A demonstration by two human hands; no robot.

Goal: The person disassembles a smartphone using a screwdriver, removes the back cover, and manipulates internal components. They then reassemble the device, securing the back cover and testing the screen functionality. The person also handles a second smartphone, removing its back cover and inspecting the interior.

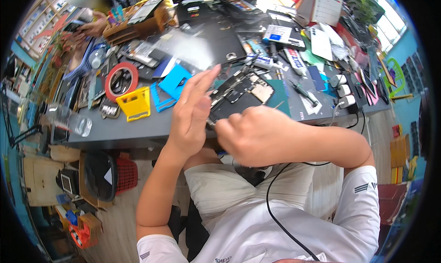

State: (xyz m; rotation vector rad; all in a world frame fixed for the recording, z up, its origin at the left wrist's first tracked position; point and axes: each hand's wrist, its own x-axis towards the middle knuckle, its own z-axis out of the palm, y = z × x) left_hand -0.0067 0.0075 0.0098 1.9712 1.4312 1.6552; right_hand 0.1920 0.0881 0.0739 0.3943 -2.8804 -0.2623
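Note:
An opened phone point(235, 107), its dark battery and inner boards bare, lies on a teal mat point(281, 97) at the desk's near edge. My left hand point(189, 109) is raised at the phone's left side, fingers stretched up and open. In front of the phone's lower part my right hand point(250, 135) is curled into a fist, knuckles up. Whatever its fingers may hold is hidden. The two hands are close together and cover part of the phone's lower edge.
To the left stand a yellow phone stand point(133, 104), a blue stand point(175, 82) and a red tape roll point(121, 79). A screwdriver-like tool point(304, 93), white chargers point(344, 95) and a white phone point(320, 44) lie right. Another person's hand point(95, 27) holds a phone at the far left.

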